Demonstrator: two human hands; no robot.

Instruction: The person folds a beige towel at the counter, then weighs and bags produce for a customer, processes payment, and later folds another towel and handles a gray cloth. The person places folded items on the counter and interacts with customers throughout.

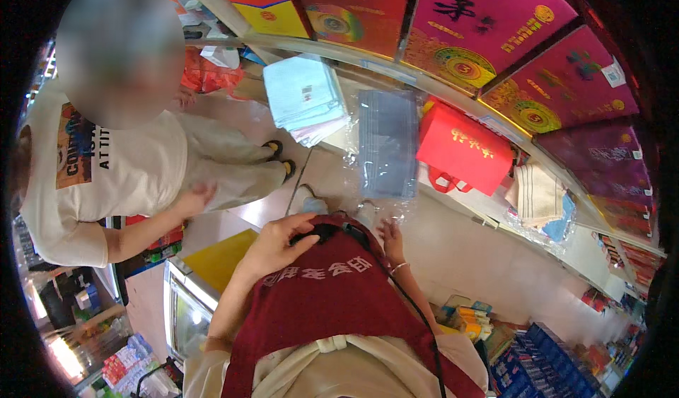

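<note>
My left hand (281, 244) is at the front of my dark red apron (323, 292), its fingers curled beside a small black object at the apron's edge. Whether it grips that object is unclear. Past the apron's other edge hangs my right hand (391, 239), fingers apart, with nothing visible in it. Ahead, on a low ledge, lie a stack of pale blue cloths (302, 93), a dark grey-blue folded item in clear plastic (387, 143), a red gift bag or box (467, 146) with gold writing, and folded striped beige cloths (538, 194) over something blue.
Another person (132, 164) in a white T-shirt stands at the left, near a glass-topped case (185, 302). Large red and magenta boxes (482, 32) line the shelf above the ledge. Blue packages (541, 361) are stacked at the lower right. A cable runs down my apron.
</note>
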